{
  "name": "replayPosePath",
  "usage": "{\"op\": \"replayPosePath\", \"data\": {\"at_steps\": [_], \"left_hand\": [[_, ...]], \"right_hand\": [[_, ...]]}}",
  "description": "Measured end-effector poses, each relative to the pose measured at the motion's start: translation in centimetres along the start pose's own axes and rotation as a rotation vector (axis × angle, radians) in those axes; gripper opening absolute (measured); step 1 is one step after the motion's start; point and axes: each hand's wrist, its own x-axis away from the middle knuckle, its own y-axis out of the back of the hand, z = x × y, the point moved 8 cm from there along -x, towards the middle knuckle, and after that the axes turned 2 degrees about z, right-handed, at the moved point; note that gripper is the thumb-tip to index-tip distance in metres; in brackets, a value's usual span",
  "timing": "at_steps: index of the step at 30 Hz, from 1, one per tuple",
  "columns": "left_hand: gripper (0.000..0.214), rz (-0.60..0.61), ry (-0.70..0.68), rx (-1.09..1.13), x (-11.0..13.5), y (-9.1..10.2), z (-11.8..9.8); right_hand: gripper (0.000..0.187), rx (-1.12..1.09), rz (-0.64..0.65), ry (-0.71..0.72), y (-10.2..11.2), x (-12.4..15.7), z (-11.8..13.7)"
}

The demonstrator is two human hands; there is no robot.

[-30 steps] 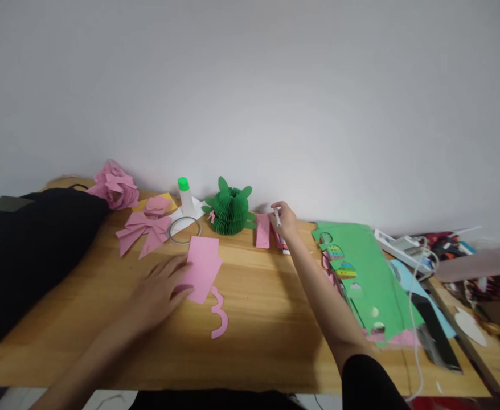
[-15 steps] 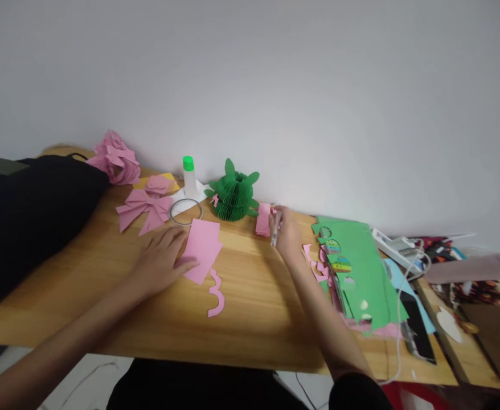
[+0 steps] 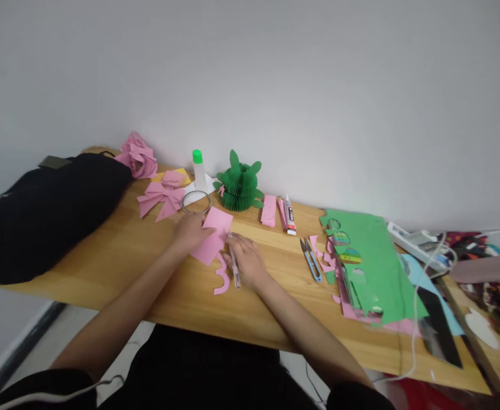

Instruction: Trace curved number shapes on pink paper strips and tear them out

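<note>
On the wooden table, a pink paper sheet (image 3: 210,246) lies between my hands. My left hand (image 3: 189,232) rests at its left edge, thumb stretched over the paper and fingers near the upper corner. With my right hand (image 3: 248,259) closed around it, a clear pen (image 3: 234,263) leans at the sheet's right edge. Just below is a curvy pink paper cutout (image 3: 221,280). Behind the sheet stand a green honeycomb paper plant (image 3: 240,188) with leaves and a glue bottle (image 3: 199,171) with a green cap. A grey ring (image 3: 197,202) lies beside the bottle.
A black bag (image 3: 53,216) covers the table's left end, near a pink paper bow (image 3: 162,199) and crumpled paper flower (image 3: 136,155). To the right are folded pink strips (image 3: 269,210), a glue tube (image 3: 290,216), thread snips (image 3: 311,259), green sheets (image 3: 373,256) and a power strip (image 3: 416,245).
My right hand has come from the folded pink strips by the wall to the pink sheet, bringing the pen. My left hand has moved up onto the sheet's edge. The view has shifted.
</note>
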Motion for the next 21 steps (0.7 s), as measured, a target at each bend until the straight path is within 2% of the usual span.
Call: {"op": "replayPosePath", "data": {"at_steps": [2, 5, 10, 12, 16, 18, 21], "left_hand": [[0.028, 0.000, 0.041, 0.007, 0.3, 0.4, 0.0], [0.035, -0.021, 0.056, 0.044, 1.0, 2.0, -0.6], [0.041, 0.030, -0.049, 0.208, 2.4, 4.1, -4.3], [0.039, 0.087, -0.094, 0.265, 3.0, 4.0, -6.2], [0.032, 0.183, -0.152, 0.341, 4.2, 3.0, -9.6], [0.032, 0.230, -0.154, 0.387, 4.7, 2.4, -10.7], [0.037, 0.306, -0.119, 0.499, 5.2, 1.4, -11.5]], "right_hand": [[0.034, -0.053, 0.012, 0.021, -0.3, 0.0, 0.0], [0.036, -0.135, -0.030, -0.002, 0.1, 0.0, -0.4], [0.035, -0.248, -0.193, -0.104, 2.7, 0.3, -0.3], [0.035, -0.305, -0.278, -0.176, 4.5, 0.8, 0.0], [0.028, -0.506, -0.536, -0.298, 8.8, 3.3, -0.4], [0.026, -0.468, -0.601, -0.325, 10.3, 4.7, -0.9], [0.018, -0.274, -0.596, -0.349, 11.5, 6.7, -1.5]]}}
